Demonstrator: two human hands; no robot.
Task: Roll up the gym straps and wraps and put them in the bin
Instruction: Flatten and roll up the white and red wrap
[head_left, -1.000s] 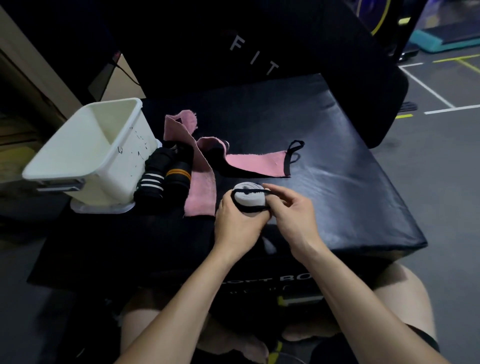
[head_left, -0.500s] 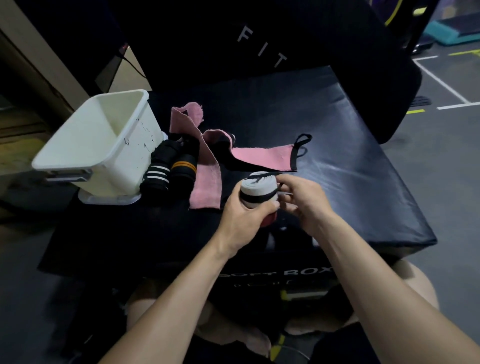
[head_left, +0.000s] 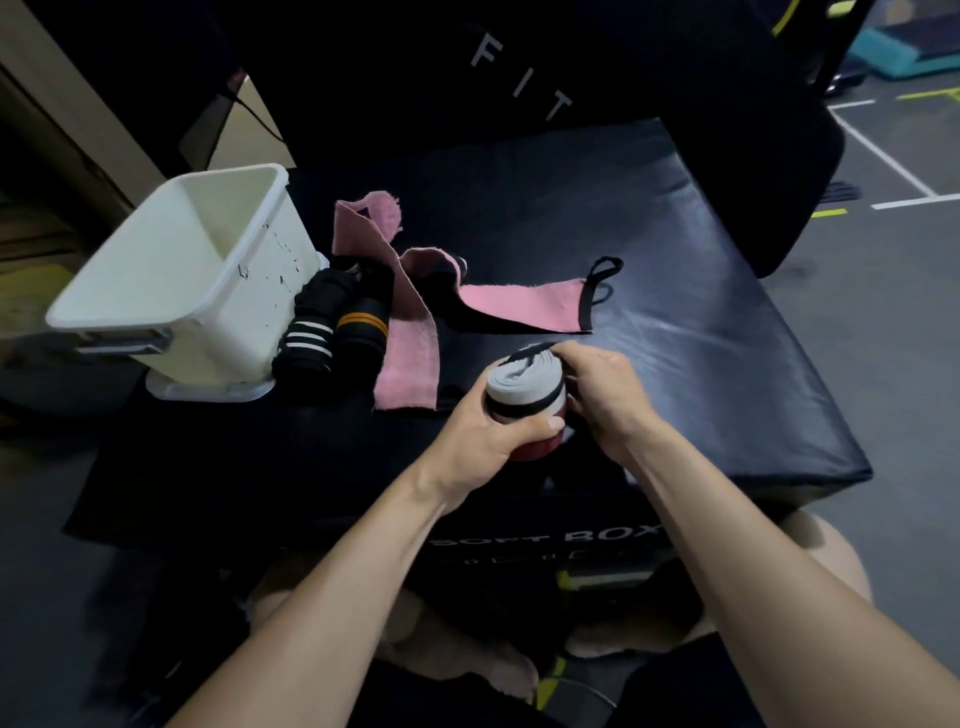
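A rolled grey wrap (head_left: 522, 387) with a black band and a red end stands upright over the front of the black soft box (head_left: 701, 374). My left hand (head_left: 480, 441) grips the roll from the left. My right hand (head_left: 605, 387) pinches its top right edge by the black strap. Two pink wraps (head_left: 410, 338) lie unrolled on the box; one ends in a black loop. Two black rolled wraps (head_left: 332, 330), one white-striped and one orange-striped, lie against the white bin (head_left: 218, 312) at the left.
The bin stands on a white lid at the box's left side, tilted with its opening toward me. A second black padded box marked "FIT" (head_left: 519, 78) rises behind. Grey gym floor with painted lines lies to the right. My knees are below the box front.
The grey roll has been turned from lying on its side to standing upright in my left hand. My right hand has shifted to its top edge.
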